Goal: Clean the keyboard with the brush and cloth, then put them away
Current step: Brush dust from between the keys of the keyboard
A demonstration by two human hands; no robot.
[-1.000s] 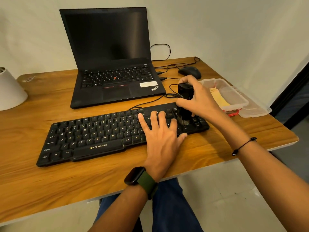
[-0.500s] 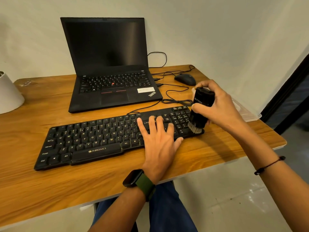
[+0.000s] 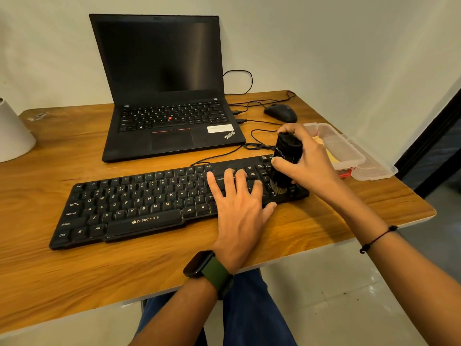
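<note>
Right hand (image 3: 311, 161) grips brush (image 3: 284, 163) on keyboard (image 3: 139, 208) at 3 o'clock; left hand (image 3: 239, 208) flat, steadying. Brushing underway; cloth, stowing left.

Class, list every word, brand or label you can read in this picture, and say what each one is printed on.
"ZEBRONICS": keyboard, on its space bar.
"ThinkPad": laptop, on the palm rest's right corner.
White sticker on the laptop: too blurred to read.
Logo on the brush: too small to read.
</note>
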